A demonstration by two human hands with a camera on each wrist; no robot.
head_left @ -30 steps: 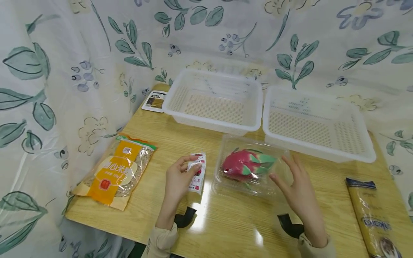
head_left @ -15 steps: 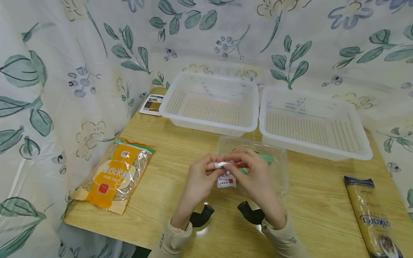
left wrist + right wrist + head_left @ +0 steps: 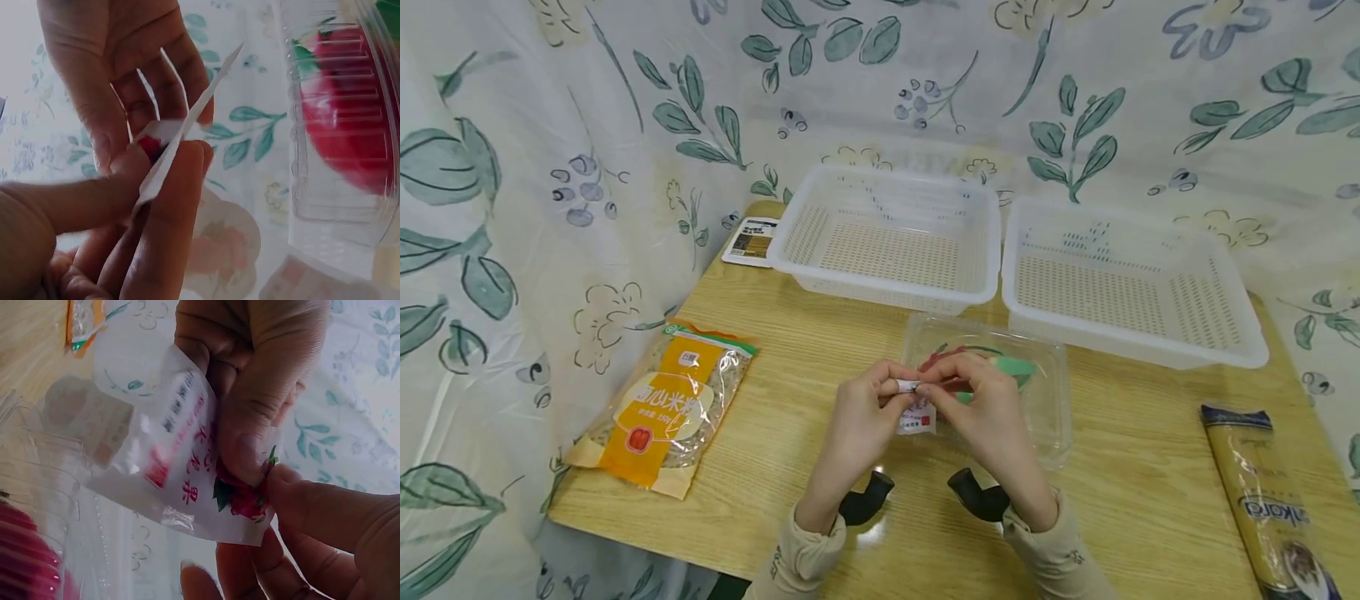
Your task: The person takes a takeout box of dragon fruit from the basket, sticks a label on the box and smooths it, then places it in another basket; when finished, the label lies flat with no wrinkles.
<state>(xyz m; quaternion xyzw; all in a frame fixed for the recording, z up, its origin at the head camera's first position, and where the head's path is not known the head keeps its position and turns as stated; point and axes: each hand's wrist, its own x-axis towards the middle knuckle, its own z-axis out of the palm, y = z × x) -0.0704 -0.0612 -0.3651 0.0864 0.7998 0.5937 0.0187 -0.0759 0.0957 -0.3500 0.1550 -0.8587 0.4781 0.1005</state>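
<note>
Both hands meet over the front of a lidded clear plastic box [image 3: 1051,417]. Inside it lies a pink dragon fruit [image 3: 350,125] with green leaf tips, partly hidden by the right hand. My left hand [image 3: 865,417] pinches a white label sheet [image 3: 187,456] between thumb and index finger. Red lettering and a small dragon fruit picture are printed on it. At its upper edge, my right hand [image 3: 988,408] pinches a corner with thumb and fingertips, right beside the left thumb. The sheet's upper part is bent over, and its lower part hangs below the hands.
Two white perforated baskets [image 3: 895,292] [image 3: 1138,350] stand behind the box. A bag of grain-like food [image 3: 673,408] lies at left, a yellow-brown packet [image 3: 1262,500] at right. A small flat pouch [image 3: 751,242] sits in the back left corner. A floral curtain [image 3: 925,83] surrounds the table.
The left hand has brought the label sheet rightward to the front of the box. The right hand has left the box's right side and come to pinch the sheet's upper edge.
</note>
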